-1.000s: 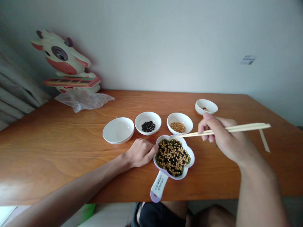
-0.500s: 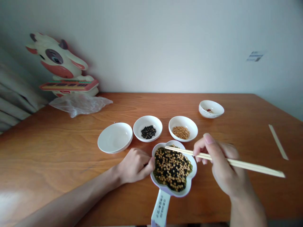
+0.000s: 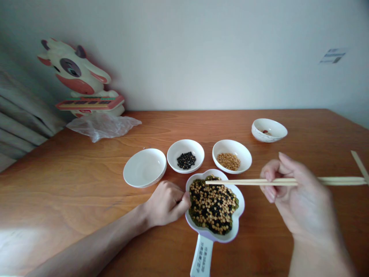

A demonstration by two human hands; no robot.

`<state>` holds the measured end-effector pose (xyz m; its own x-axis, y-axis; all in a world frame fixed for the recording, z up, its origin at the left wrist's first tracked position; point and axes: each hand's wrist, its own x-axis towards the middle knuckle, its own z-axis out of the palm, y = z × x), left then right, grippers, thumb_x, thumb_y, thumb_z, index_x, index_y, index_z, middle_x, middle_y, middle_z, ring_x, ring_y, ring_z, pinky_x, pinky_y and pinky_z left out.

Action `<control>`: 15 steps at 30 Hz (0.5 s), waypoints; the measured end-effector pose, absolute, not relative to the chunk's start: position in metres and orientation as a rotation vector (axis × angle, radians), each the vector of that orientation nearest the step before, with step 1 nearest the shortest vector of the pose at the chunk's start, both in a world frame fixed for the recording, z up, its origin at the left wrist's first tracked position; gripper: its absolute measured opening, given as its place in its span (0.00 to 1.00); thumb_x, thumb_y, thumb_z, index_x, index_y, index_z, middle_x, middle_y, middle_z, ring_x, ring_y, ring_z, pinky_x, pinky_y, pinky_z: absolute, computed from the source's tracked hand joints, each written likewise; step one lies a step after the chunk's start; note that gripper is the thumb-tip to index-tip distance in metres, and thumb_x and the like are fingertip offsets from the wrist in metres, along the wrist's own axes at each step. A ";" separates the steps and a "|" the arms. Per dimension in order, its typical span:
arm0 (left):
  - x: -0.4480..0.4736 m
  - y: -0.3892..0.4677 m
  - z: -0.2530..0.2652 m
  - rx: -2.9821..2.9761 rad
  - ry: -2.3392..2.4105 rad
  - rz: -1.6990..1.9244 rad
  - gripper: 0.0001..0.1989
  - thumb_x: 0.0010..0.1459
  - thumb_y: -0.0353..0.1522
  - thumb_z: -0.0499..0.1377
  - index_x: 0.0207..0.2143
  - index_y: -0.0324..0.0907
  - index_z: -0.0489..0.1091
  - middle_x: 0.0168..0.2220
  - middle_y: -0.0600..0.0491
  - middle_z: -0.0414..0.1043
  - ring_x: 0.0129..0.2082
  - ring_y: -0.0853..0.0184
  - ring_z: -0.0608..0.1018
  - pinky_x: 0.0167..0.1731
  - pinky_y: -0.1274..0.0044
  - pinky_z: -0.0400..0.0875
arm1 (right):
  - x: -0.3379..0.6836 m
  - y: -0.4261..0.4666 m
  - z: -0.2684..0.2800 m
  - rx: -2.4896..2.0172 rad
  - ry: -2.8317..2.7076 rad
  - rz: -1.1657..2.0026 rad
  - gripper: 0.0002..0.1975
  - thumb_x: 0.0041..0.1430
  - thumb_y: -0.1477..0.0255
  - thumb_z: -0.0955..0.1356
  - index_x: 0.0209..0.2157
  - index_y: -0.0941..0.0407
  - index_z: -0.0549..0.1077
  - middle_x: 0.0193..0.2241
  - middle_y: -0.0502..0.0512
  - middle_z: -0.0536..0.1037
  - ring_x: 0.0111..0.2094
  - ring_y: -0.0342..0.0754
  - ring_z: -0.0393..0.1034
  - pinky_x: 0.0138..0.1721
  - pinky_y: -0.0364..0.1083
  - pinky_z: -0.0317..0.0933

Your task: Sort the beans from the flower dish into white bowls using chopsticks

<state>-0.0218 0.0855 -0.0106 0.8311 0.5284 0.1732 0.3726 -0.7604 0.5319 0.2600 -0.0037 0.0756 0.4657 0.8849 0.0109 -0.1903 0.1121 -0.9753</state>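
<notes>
A white, flower-shaped dish with a handle (image 3: 238, 227) is filled with mixed black, tan and green beans (image 3: 213, 206). My left hand (image 3: 168, 202) is curled closed at the dish's left side, its thumb on the rim; the fingertips are hidden. In my right hand (image 3: 300, 192), a pair of light wooden chopsticks (image 3: 248, 182) is held almost level. Their tips are close together over the upper part of the beans, and whether they pinch a bean I cannot tell. Behind the dish stand one white bowl (image 3: 186, 148) with black beans and another bowl (image 3: 243, 150) with tan beans.
A third white bowl (image 3: 144, 169) stands at the left of the row. Farther back on the right is a small bowl (image 3: 273, 134) with something reddish inside. A cow-shaped toy keyboard (image 3: 86, 92) and crumpled clear plastic (image 3: 106, 129) are back left. A pale strip (image 3: 359, 163) lies far right.
My right hand has moved right, and the chopsticks have turned from sloping to nearly level. Their tips remain over the dish. My left hand stays at the rim. The whole view has shifted slightly.
</notes>
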 end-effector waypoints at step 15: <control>-0.023 0.085 -0.009 2.509 0.652 0.421 0.27 0.74 0.33 0.45 0.18 0.41 0.54 0.17 0.53 0.66 0.16 0.73 0.61 0.22 0.73 0.50 | 0.278 -0.020 0.054 -1.214 -0.564 1.360 0.16 0.64 0.56 0.71 0.35 0.54 0.80 0.35 0.53 0.76 0.29 0.47 0.68 0.39 0.59 0.79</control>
